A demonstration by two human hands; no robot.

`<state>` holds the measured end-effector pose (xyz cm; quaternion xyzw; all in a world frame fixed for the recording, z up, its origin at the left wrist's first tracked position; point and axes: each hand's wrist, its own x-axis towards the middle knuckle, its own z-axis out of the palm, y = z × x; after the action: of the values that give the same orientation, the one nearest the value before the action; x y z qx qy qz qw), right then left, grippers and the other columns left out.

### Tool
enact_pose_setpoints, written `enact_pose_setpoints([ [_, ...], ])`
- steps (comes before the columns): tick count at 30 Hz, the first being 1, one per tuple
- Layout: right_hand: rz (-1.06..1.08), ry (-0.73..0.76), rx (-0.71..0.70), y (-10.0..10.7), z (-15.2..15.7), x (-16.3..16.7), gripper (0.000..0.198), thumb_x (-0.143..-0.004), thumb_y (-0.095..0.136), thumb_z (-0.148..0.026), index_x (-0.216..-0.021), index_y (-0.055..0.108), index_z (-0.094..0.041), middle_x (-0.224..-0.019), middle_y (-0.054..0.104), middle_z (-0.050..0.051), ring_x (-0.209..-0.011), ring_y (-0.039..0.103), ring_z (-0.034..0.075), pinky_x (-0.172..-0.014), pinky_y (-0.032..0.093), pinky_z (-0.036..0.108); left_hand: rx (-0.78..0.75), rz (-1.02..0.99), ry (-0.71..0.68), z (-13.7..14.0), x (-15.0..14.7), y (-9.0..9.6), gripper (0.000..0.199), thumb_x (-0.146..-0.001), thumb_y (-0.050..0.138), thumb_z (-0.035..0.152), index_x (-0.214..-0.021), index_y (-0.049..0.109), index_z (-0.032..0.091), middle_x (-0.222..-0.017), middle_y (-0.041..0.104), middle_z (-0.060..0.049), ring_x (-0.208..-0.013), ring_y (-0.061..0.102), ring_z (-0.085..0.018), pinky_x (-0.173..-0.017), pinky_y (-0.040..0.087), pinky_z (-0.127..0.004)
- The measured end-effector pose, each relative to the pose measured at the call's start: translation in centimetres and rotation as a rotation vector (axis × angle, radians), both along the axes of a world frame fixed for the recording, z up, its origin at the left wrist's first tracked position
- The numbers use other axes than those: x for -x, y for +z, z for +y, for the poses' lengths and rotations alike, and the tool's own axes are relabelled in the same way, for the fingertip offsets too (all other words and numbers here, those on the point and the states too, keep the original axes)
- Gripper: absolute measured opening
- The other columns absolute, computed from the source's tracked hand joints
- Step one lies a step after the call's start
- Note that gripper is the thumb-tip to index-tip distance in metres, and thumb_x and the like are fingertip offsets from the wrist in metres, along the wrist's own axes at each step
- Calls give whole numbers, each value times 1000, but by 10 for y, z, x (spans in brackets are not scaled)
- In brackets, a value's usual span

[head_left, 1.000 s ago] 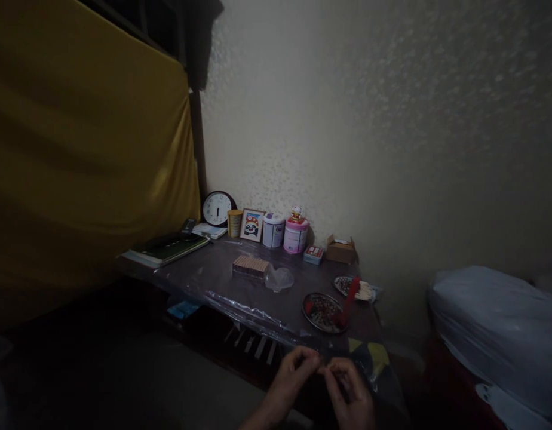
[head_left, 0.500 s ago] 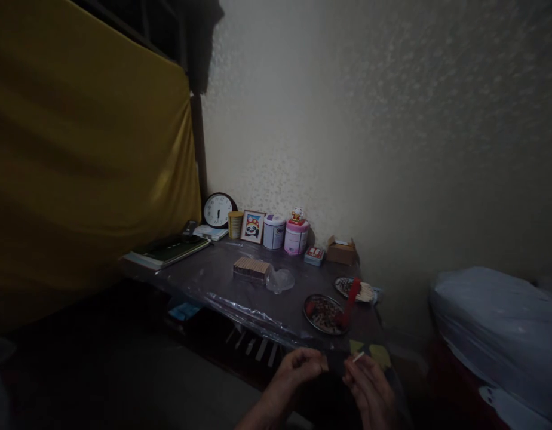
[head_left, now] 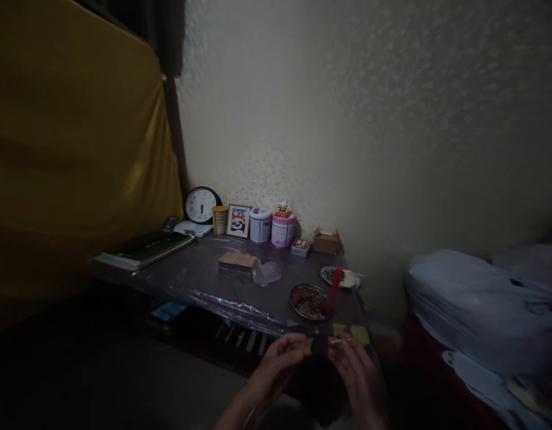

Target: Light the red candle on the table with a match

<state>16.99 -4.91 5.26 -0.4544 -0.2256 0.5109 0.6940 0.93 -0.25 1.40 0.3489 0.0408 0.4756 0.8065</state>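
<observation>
At the lower centre of the frame, the left hand [head_left: 280,355] is pinching a small brown piece [head_left: 309,346] between thumb and fingertips, its long axis appearing to run up and down the frame. To its right, the right hand [head_left: 356,364] is keeping its fingers closed on a pale stick [head_left: 336,341], whose long axis is lying roughly crosswise, its visible end pointing left toward the brown piece. Near centre, a white canister [head_left: 260,227] and a pink canister [head_left: 283,232] are bearing labels too small to read; at centre left, a clock [head_left: 201,205] is showing numerals around its dial. A round dish [head_left: 315,319] is resting on the table [head_left: 199,282], above the hands.
</observation>
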Motion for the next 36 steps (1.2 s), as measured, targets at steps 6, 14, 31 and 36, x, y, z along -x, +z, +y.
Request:
enact_pose_setpoints([
  [6,-103,-17,-59,-5,-2,0,46,-64,74,-44,-92,56,-12,-94,60,6,-86,60,14,-80,50,24,-17,44,-24,9,-1,-24,37,-80,84,26,-105,63,10,-103,58,-17,-96,53,-30,-82,37,-34],
  [14,-484,-99,-51,-8,-2,4,53,-63,66,-58,-88,61,-11,-88,64,9,-81,63,17,-76,51,24,-23,80,4,7,-3,-24,42,-79,84,28,-109,62,8,-107,57,-21,-93,54,-30,-82,38,-34],
  [31,-1471,-437,-623,-8,-6,12,10,-88,49,-19,-93,57,-21,-84,65,-7,-76,63,1,-74,45,3,-5,125,58,7,-4,-28,37,-76,87,33,-99,67,13,-92,59,-11,-86,54,-26,-73,39,-26],
  [36,-1520,-439,-657,-10,-7,12,13,-89,46,-18,-96,56,-22,-87,65,-6,-79,62,0,-78,44,3,12,129,53,6,-4,-25,38,-74,88,33,-98,67,13,-94,59,-12,-85,53,-24,-74,39,-26],
])
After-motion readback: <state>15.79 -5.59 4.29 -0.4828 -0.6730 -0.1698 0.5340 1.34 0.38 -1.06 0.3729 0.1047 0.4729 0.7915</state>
